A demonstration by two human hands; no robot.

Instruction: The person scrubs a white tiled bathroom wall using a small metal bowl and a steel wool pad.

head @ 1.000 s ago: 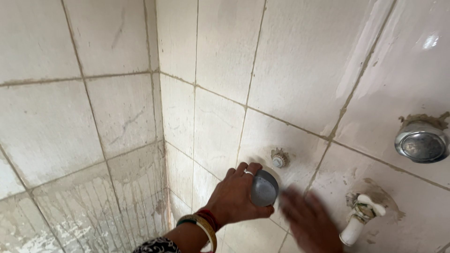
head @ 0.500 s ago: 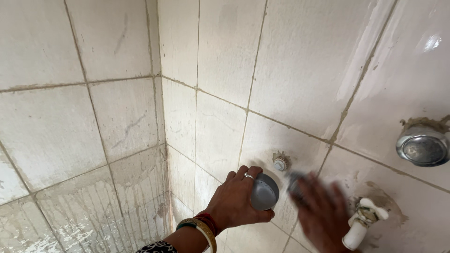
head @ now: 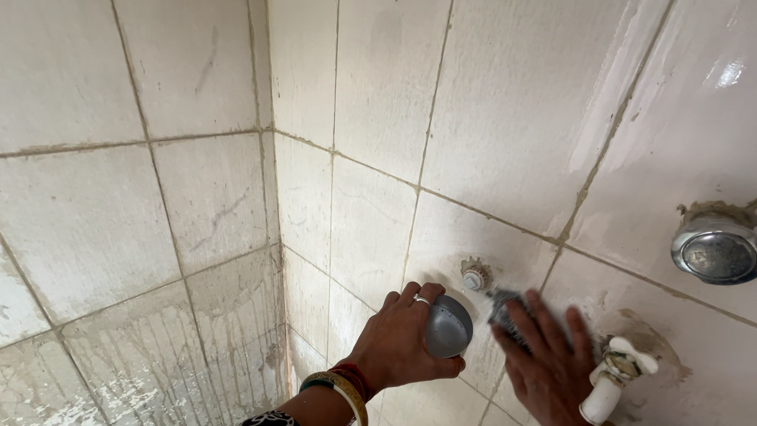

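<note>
While scrubber (head: 505, 309) lies under right hand (head: 546, 364).

Two tiled walls meet in a corner left of centre. On the right-hand wall (head: 505, 102), a small capped pipe stub (head: 473, 278) sits low, near the middle. Just below and left of it, the left hand (head: 398, 343) holds a round bowl (head: 448, 327) against the tiles. Right of the stub, the right hand (head: 548, 367) presses a scrubbing pad (head: 506, 309) flat on the wall. A tap (head: 615, 379) stands just right of that hand, at the bottom edge. Higher, at the right edge, is a round knob (head: 716, 251).
</note>
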